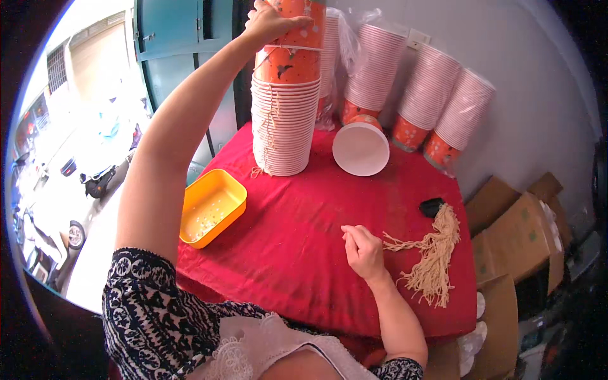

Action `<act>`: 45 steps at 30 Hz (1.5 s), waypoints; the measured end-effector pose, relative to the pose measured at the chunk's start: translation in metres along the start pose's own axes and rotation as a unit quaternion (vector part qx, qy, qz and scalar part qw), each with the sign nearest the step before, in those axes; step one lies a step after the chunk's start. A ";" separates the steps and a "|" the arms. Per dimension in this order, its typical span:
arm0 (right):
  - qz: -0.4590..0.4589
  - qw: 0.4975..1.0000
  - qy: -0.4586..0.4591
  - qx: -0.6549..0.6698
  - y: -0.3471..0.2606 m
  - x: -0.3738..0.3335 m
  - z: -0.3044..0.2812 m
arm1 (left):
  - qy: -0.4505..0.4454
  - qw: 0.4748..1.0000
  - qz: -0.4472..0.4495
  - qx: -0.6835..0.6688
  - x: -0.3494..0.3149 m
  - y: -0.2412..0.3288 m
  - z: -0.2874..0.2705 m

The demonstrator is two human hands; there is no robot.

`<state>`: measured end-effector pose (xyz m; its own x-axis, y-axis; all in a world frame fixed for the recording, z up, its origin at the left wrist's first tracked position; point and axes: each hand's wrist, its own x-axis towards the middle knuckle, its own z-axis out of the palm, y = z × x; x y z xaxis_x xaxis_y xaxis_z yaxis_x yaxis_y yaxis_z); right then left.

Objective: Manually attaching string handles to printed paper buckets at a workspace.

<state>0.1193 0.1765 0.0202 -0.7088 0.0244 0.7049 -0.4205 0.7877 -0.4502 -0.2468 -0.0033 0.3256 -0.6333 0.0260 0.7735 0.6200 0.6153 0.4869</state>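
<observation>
At the top of the view my left hand (269,25) reaches up, fingers round an orange paper bucket (299,31) high on the tall stack. Below it is another orange bucket (288,65), and under that the stacked white rims (283,126), with thin strings hanging down their side. Over the red cloth, my right hand (364,251) is closed, fingers curled; whatever it may pinch is hidden. Right of that hand lies a bundle of beige strings (436,263), with a small black object (431,207) at its top end. A single bucket (361,149) lies on its side.
A yellow plastic tray (235,204) with small pale bits sits at the table's left. More stacks of buckets (377,63), some in clear plastic, lean along the grey wall. Cardboard boxes (516,237) stand right of the red table (285,272). A teal door (168,28) is at left.
</observation>
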 end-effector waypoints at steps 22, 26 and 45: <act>0.019 0.999 -0.023 0.011 0.002 0.000 0.002 | -0.037 0.990 0.043 -0.131 -0.046 -0.023 -0.003; 0.018 1.000 -0.024 0.005 0.003 -0.001 0.001 | -0.037 0.991 0.048 -0.122 -0.048 -0.024 0.000; 0.015 0.999 -0.029 0.019 0.006 -0.003 0.006 | -0.060 0.977 0.034 -0.201 -0.023 -0.023 -0.007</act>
<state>0.1155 0.1774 0.0127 -0.7523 0.0109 0.6588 -0.4190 0.7637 -0.4911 -0.2435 -0.0235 0.2997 -0.6187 0.1629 0.7685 0.7793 0.2508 0.5742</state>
